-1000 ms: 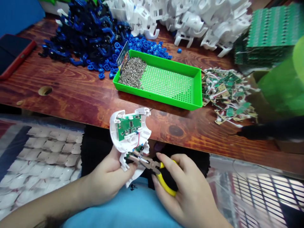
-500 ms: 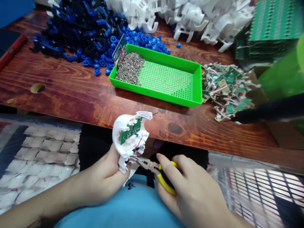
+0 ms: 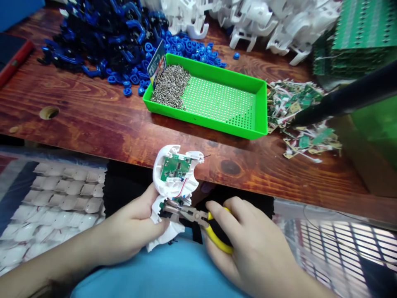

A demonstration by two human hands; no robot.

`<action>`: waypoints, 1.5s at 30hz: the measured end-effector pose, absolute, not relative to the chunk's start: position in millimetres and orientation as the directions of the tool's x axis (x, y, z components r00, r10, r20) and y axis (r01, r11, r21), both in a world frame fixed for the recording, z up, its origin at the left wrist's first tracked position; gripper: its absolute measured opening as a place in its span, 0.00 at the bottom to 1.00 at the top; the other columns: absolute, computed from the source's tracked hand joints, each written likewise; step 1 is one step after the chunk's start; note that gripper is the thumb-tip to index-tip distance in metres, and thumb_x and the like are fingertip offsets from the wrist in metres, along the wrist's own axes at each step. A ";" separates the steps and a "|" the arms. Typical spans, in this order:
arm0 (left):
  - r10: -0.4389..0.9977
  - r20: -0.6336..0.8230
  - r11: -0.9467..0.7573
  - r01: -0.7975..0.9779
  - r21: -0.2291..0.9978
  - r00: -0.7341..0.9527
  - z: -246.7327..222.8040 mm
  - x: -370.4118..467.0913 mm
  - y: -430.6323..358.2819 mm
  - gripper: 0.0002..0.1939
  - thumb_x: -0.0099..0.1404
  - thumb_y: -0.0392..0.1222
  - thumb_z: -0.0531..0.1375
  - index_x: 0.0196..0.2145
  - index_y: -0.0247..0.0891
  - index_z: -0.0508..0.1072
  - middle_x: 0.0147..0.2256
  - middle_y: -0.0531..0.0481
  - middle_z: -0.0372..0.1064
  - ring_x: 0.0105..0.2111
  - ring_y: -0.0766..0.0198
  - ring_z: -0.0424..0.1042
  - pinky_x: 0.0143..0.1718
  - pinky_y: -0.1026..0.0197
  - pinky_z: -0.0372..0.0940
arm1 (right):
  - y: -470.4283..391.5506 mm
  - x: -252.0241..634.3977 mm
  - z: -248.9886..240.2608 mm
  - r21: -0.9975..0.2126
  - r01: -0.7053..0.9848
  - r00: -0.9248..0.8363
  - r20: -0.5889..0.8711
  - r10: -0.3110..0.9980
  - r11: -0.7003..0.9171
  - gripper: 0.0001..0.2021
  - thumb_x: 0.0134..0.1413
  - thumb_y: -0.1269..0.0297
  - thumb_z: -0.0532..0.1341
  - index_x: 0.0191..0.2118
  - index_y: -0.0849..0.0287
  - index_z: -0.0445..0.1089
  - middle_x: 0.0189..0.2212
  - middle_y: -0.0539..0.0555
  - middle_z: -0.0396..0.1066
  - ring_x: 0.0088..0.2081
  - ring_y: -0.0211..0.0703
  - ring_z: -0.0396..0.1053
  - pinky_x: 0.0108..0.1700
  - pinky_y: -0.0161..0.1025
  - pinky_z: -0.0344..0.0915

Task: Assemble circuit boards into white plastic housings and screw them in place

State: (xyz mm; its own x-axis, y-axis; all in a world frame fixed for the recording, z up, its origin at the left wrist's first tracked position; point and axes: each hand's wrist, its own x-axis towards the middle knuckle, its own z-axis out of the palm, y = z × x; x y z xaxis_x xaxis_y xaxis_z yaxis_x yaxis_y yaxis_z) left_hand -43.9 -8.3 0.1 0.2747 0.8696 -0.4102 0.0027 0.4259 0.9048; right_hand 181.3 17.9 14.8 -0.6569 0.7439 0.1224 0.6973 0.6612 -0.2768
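Note:
My left hand (image 3: 136, 227) is closed around a white plastic housing (image 3: 159, 167) held over my lap, in front of the table edge. A green circuit board (image 3: 176, 167) sits inside its upper part, with a red wire below it. My right hand (image 3: 248, 240) grips pliers (image 3: 218, 242) with yellow and black handles. The metal jaws of the pliers reach into the lower part of the housing, beside a metallic cylindrical part (image 3: 171, 207). Whether the jaws pinch anything is too small to tell.
A green tray (image 3: 229, 128) with small screws (image 3: 170, 87) stands on the wooden table (image 3: 102, 120). Behind it lie blue parts (image 3: 192, 49) and white housings (image 3: 254, 18). Small boards with wires (image 3: 297, 103) lie right, under a black bar (image 3: 347, 97).
The white housing has turned and tilted, so its circuit board faces up more and its lower part shows more. The black bar at the right has moved upward in view.

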 end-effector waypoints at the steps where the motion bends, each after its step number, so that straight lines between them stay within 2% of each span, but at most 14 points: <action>1: 0.856 -0.427 0.458 -0.045 0.888 0.290 -1.0 -43.7 -8.4 0.26 0.63 0.37 0.58 0.57 0.52 0.61 0.51 0.58 0.71 0.48 0.66 0.70 0.48 0.69 0.64 | 17.5 180.2 15.1 -0.293 0.703 -0.648 0.112 0.753 0.649 0.14 0.53 0.60 0.57 0.44 0.58 0.68 0.27 0.53 0.63 0.26 0.39 0.63 0.26 0.34 0.59; 4: 0.839 -0.446 0.509 -0.156 0.847 0.313 -3.4 -41.3 -9.5 0.24 0.62 0.36 0.59 0.54 0.53 0.64 0.47 0.59 0.74 0.45 0.66 0.73 0.44 0.69 0.67 | 13.2 176.0 14.4 -0.294 0.730 -0.614 0.112 0.781 0.616 0.14 0.53 0.59 0.57 0.44 0.59 0.68 0.27 0.54 0.64 0.26 0.39 0.64 0.26 0.34 0.61; 9: 0.899 -0.388 0.422 -0.167 0.891 0.202 -5.3 -35.4 -11.6 0.13 0.61 0.35 0.60 0.44 0.46 0.71 0.47 0.57 0.73 0.53 0.65 0.66 0.55 0.65 0.59 | 3.9 172.9 11.7 -0.214 0.749 -0.616 0.120 0.778 0.627 0.17 0.54 0.59 0.55 0.48 0.60 0.66 0.28 0.54 0.63 0.26 0.42 0.66 0.26 0.37 0.64; 14: 0.894 -0.379 0.429 -0.212 0.878 0.237 -9.9 -35.1 -15.1 0.15 0.62 0.35 0.60 0.46 0.47 0.69 0.50 0.56 0.71 0.47 0.67 0.71 0.54 0.64 0.61 | 1.0 172.8 9.5 -0.160 0.746 -0.635 0.122 0.763 0.646 0.20 0.53 0.59 0.55 0.51 0.60 0.63 0.29 0.54 0.63 0.27 0.43 0.66 0.26 0.38 0.64; 18: 0.911 -0.360 0.385 -0.102 0.917 0.203 -7.8 -35.7 -17.1 0.15 0.62 0.36 0.59 0.47 0.47 0.69 0.51 0.56 0.70 0.51 0.67 0.68 0.56 0.66 0.58 | -0.2 173.4 6.1 -0.126 0.739 -0.645 0.152 0.749 0.662 0.20 0.53 0.59 0.54 0.52 0.61 0.62 0.28 0.54 0.63 0.26 0.42 0.66 0.26 0.36 0.63; 23: 0.920 -0.339 0.361 -0.086 0.929 0.198 -4.0 -32.9 -16.4 0.14 0.63 0.34 0.58 0.46 0.48 0.69 0.47 0.58 0.72 0.52 0.69 0.68 0.54 0.70 0.59 | -0.2 177.4 2.7 -0.066 0.730 -0.664 0.168 0.729 0.680 0.18 0.53 0.60 0.54 0.49 0.59 0.62 0.28 0.53 0.62 0.25 0.41 0.64 0.25 0.35 0.59; 30: 0.888 -0.386 0.444 -0.251 0.860 0.251 -0.8 -33.6 -13.7 0.14 0.62 0.37 0.60 0.45 0.51 0.70 0.47 0.59 0.73 0.50 0.68 0.69 0.51 0.70 0.62 | 6.1 182.8 -1.3 -0.156 0.720 -0.650 0.190 0.735 0.677 0.14 0.52 0.61 0.56 0.45 0.59 0.63 0.28 0.53 0.61 0.26 0.40 0.62 0.26 0.34 0.59; 35: 0.821 -0.469 0.565 -0.340 0.752 0.327 3.1 -33.1 -12.1 0.16 0.61 0.37 0.61 0.47 0.49 0.70 0.47 0.56 0.73 0.47 0.64 0.72 0.46 0.67 0.66 | 10.6 182.0 -5.3 -0.218 0.693 -0.641 0.250 0.726 0.687 0.11 0.52 0.63 0.55 0.42 0.59 0.65 0.26 0.53 0.62 0.25 0.39 0.62 0.25 0.33 0.59; 37: 0.811 -0.485 0.583 -0.384 0.716 0.327 4.2 -32.5 -10.2 0.17 0.59 0.37 0.62 0.47 0.47 0.70 0.45 0.54 0.74 0.45 0.62 0.73 0.44 0.66 0.67 | 11.6 181.9 -4.5 -0.290 0.674 -0.634 0.247 0.733 0.680 0.11 0.52 0.64 0.55 0.41 0.60 0.65 0.26 0.53 0.62 0.25 0.38 0.62 0.24 0.33 0.59; 42: 0.730 -0.645 0.677 -0.368 0.638 0.226 10.1 -34.2 -4.8 0.18 0.54 0.28 0.60 0.43 0.38 0.72 0.34 0.53 0.77 0.37 0.61 0.75 0.38 0.66 0.66 | 13.7 189.2 10.8 -0.615 0.567 -0.617 0.123 0.777 0.548 0.06 0.53 0.71 0.52 0.38 0.58 0.60 0.24 0.49 0.59 0.24 0.34 0.61 0.25 0.30 0.61; 43: 0.722 -0.657 0.685 -0.363 0.632 0.218 11.0 -34.7 -4.7 0.18 0.54 0.27 0.59 0.43 0.38 0.72 0.32 0.54 0.77 0.36 0.62 0.75 0.36 0.67 0.66 | 14.3 190.7 13.8 -0.637 0.569 -0.609 0.099 0.787 0.520 0.06 0.53 0.72 0.52 0.38 0.58 0.60 0.24 0.49 0.60 0.25 0.34 0.62 0.26 0.29 0.62; 45: 0.723 -0.644 0.687 -0.367 0.627 0.252 11.6 -34.8 -5.3 0.17 0.54 0.28 0.60 0.42 0.39 0.73 0.33 0.56 0.77 0.35 0.64 0.74 0.34 0.69 0.65 | 15.1 191.7 16.4 -0.598 0.604 -0.597 0.100 0.796 0.527 0.07 0.53 0.71 0.53 0.40 0.58 0.60 0.27 0.51 0.61 0.26 0.34 0.63 0.27 0.30 0.64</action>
State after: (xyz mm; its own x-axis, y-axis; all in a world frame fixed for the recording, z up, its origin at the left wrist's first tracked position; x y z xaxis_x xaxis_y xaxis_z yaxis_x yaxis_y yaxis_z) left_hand -34.8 -5.3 11.6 0.2523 0.7226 -0.6436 -0.3668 0.6869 0.6274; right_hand 191.7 15.1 16.4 -0.5966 0.7963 0.0999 0.6037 0.5273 -0.5979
